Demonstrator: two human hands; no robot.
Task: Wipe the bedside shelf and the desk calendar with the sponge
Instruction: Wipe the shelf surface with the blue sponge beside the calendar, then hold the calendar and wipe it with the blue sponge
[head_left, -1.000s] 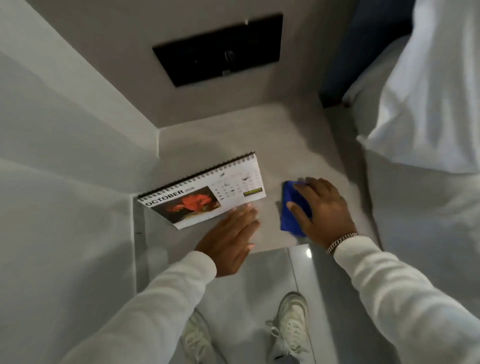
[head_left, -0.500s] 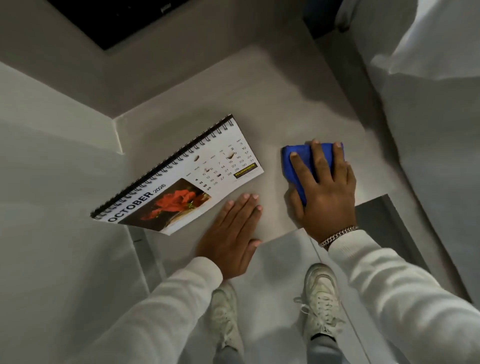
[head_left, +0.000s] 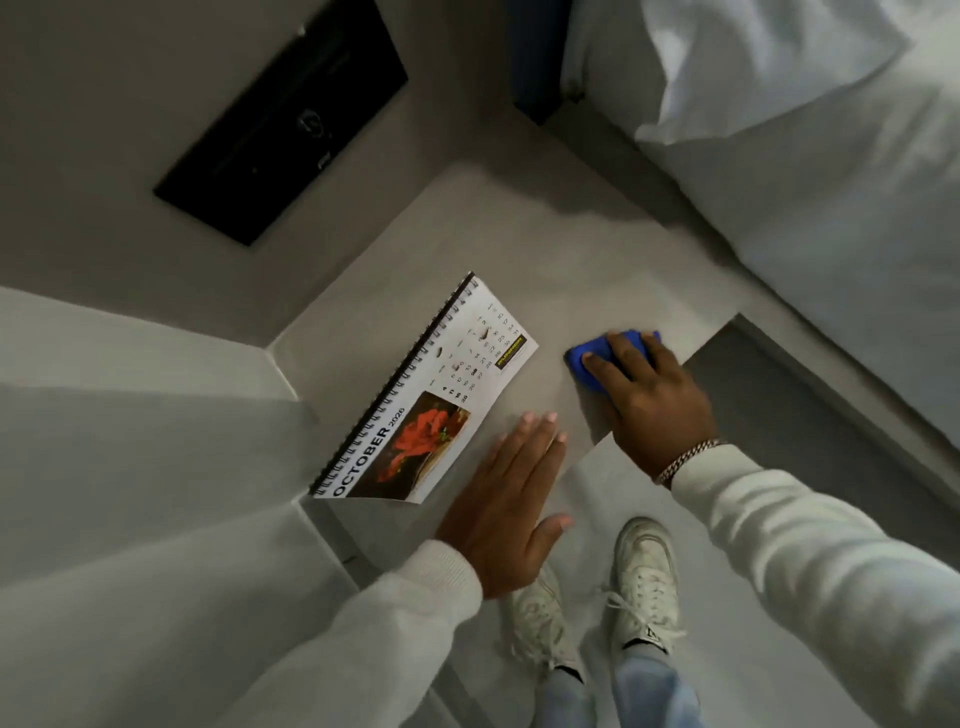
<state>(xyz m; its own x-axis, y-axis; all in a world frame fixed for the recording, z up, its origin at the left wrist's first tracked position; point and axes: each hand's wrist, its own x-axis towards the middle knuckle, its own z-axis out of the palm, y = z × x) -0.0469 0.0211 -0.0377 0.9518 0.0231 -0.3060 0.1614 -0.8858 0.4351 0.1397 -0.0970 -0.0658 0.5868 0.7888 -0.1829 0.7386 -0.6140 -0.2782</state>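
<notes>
A grey bedside shelf (head_left: 545, 244) fills the middle of the head view. On it stands a spiral-bound desk calendar (head_left: 441, 395), showing October with a red flower picture. My right hand (head_left: 654, 405) presses a blue sponge (head_left: 584, 364) flat on the shelf near its front right edge; most of the sponge is hidden under my fingers. My left hand (head_left: 514, 504) lies flat on the shelf, fingers together, just right of the calendar's lower corner and not touching it.
A black wall panel (head_left: 280, 124) is set in the grey wall behind the shelf. A bed with white linen and a pillow (head_left: 810, 156) runs along the right. A white wall ledge (head_left: 130, 364) borders the left. My white shoes (head_left: 644, 582) stand on the floor below.
The view has tilted and shifted, so the calendar appears more upright in the frame. My right hand has slid the sponge along the shelf's front right edge. My left hand stays flat beside the calendar.
</notes>
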